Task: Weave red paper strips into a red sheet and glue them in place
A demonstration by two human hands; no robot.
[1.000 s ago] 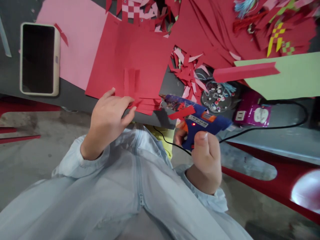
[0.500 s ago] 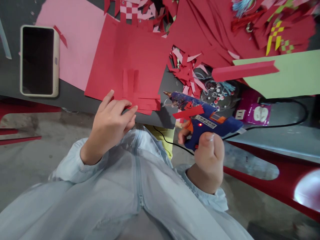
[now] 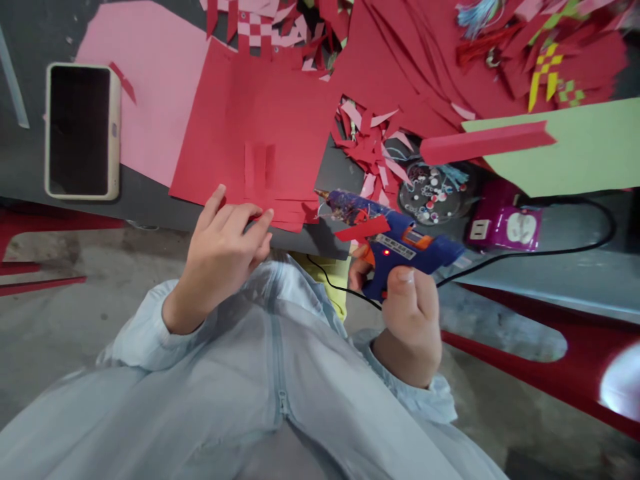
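My left hand [image 3: 220, 247] lies at the table's front edge with its fingers spread, the fingertips touching red paper strips [image 3: 293, 212]. The strips lie crosswise over the lower edge of a large red sheet [image 3: 285, 100]. Two more strips [image 3: 257, 167] stand upright on that sheet, above the fingers. My right hand [image 3: 407, 303] is closed round the handle of a blue hot glue gun [image 3: 400, 240], whose small red light is lit. Its metal nozzle points left, near the right ends of the strips. A short red paper strip [image 3: 363, 229] shows across its barrel; how it stays there is unclear.
A phone [image 3: 80, 133] lies left on pink paper [image 3: 150, 87]. Right of the sheet are paper scraps [image 3: 370, 140], a dish of beads [image 3: 433, 193], a purple socket box [image 3: 505, 217] and green paper [image 3: 575, 140]. The gun's black cord [image 3: 343, 283] hangs before the table.
My right hand has brought the glue gun a little to the left, its nozzle closer to the strips. My left hand stays nearly in place. The view has shifted slightly.
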